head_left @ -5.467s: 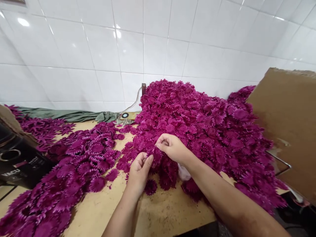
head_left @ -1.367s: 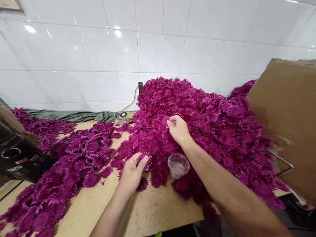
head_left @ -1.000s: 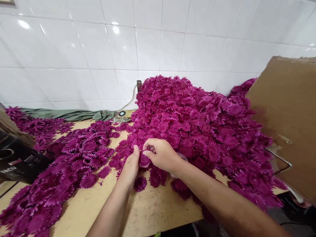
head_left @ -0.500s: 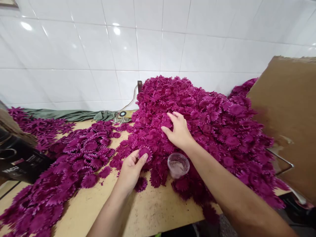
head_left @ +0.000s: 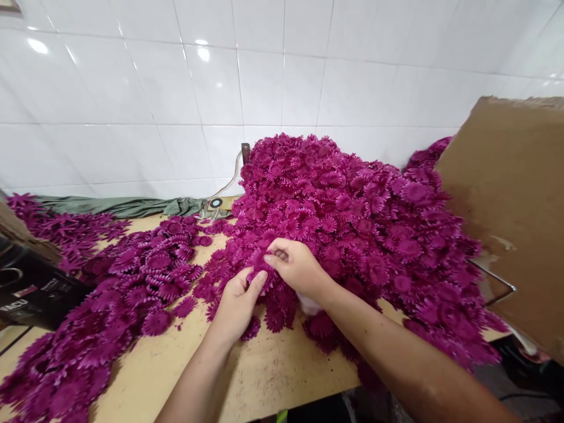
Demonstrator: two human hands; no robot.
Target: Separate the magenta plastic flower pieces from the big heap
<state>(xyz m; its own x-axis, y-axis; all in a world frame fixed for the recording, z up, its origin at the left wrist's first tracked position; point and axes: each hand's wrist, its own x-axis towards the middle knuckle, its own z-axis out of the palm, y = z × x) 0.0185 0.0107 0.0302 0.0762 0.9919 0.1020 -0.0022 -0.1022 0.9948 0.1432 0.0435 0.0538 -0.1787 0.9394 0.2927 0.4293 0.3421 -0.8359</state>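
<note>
My left hand [head_left: 235,305] is closed, thumb over fingers, around a magenta fabric flower head [head_left: 257,261] with fringed petals. Right beside it, my right hand [head_left: 297,269] pinches at the same spot, its thumb and fingertips on magenta petals. Whether it grips a second flower piece or the same one cannot be made out. Both hands are at the front of a big heap of magenta flower heads [head_left: 326,194]. A small clear plastic cup [head_left: 309,305] sits under my right wrist, mostly hidden by it.
On the left lies another spread of flower heads [head_left: 150,276], with star-shaped pieces [head_left: 83,229] behind. A black box [head_left: 37,288] stands at the left edge, a cardboard sheet [head_left: 511,217] at the right. Green cloth [head_left: 110,205] runs along the tiled wall [head_left: 264,76].
My right hand has come down and left from the heap to meet my left hand, and its fingers have closed. My left hand still holds its flower. The cup is now largely covered.
</note>
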